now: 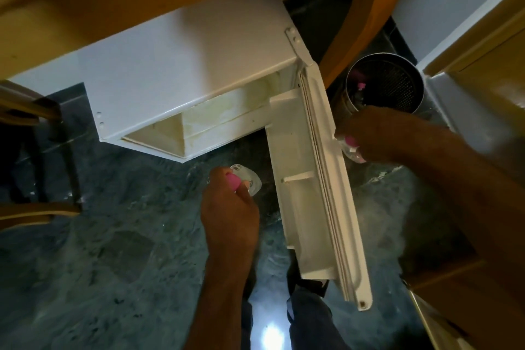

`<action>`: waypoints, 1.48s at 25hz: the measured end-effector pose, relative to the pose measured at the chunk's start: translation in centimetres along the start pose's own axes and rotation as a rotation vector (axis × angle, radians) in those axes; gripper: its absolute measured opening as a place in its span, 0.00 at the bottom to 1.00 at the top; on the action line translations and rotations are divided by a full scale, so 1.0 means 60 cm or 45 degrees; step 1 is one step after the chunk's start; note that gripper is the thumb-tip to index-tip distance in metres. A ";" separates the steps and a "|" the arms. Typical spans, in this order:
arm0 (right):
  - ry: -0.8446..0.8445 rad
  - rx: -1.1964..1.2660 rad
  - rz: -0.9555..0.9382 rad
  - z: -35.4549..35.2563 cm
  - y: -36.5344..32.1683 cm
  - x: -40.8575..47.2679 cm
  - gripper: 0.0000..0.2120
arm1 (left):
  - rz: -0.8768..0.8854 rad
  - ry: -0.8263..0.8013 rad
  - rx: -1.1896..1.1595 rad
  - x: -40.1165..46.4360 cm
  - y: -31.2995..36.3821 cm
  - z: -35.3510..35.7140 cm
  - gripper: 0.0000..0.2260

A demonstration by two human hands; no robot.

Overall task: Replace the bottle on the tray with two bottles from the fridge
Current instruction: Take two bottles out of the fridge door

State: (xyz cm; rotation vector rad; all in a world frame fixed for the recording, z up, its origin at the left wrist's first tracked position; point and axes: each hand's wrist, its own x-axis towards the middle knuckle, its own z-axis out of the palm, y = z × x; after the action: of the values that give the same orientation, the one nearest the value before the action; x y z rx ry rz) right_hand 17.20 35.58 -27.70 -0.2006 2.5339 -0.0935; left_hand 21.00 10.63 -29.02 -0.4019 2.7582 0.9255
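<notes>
My arms are bare, no sleeves, no watch or rings showing on my left grip (230,204) at six o'clock or my right grip (375,133) at three. Below, I wear dark blue trousers (309,321) and dark footwear (306,283).

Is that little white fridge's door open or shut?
Open: the small white fridge has its white door swung outward, baring the pale interior.

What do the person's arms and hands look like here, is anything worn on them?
Both forearms are bare as far as the view shows: no sleeves, gloves, watch or bands in sight. The left hand and right hand show no rings, though the picture is dim and somewhat blurred. Below, dark trousers cover the legs.
</notes>
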 end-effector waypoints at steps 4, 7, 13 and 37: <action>-0.085 -0.033 -0.035 -0.014 -0.040 0.024 0.18 | 0.029 0.059 0.028 0.025 -0.026 -0.034 0.07; -0.091 0.005 -0.054 -0.023 -0.072 0.039 0.18 | 0.044 0.074 0.050 0.045 -0.046 -0.062 0.06; -0.023 0.110 -0.104 -0.040 -0.138 0.085 0.19 | 0.105 0.077 0.224 0.105 -0.068 -0.133 0.09; 0.098 0.246 -0.205 -0.096 -0.303 0.192 0.24 | 0.231 0.106 0.236 0.176 -0.074 -0.256 0.05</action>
State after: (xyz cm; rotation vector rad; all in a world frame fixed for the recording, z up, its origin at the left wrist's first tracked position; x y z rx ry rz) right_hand 6.78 15.91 -27.35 -0.3291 2.5618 -0.4148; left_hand 10.88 -4.20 -22.40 -0.1643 2.9631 0.6955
